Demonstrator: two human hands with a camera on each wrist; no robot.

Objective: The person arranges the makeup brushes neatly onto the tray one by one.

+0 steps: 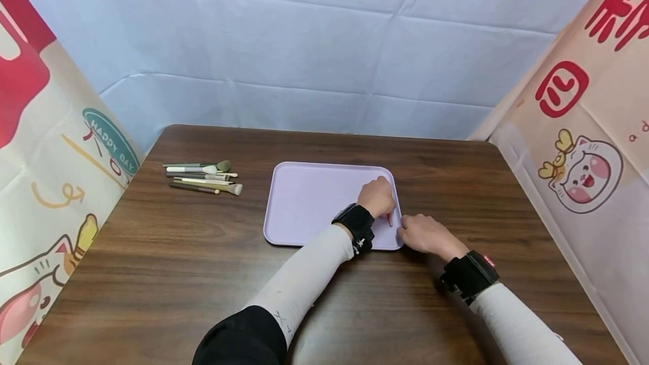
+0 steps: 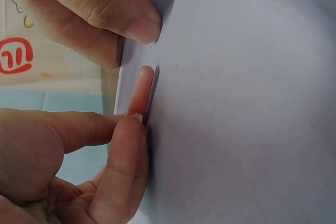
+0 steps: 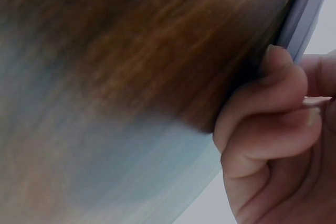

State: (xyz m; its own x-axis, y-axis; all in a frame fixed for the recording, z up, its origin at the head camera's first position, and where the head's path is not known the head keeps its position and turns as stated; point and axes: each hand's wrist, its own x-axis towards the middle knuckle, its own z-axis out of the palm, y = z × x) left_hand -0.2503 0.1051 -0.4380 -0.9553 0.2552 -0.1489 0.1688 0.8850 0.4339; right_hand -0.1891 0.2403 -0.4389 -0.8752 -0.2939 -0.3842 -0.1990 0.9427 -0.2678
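A pale purple rectangular tray lies on the wooden table, its rim low and its corners rounded. At the tray's right side, my left hand reaches over and pinches the rim. In the left wrist view, one finger of that left hand points along the inner edge. My right hand grips the tray's front right corner. Its thumb rests on the top surface in the left wrist view, and curled fingers of the right hand sit at the underside in the right wrist view. Nothing lies in the tray.
Several makeup brushes lie in a loose bundle on the table's left side, apart from the tray. The brown wooden table meets a pale blue cloth behind. Printed cloths hang along the left and right edges.
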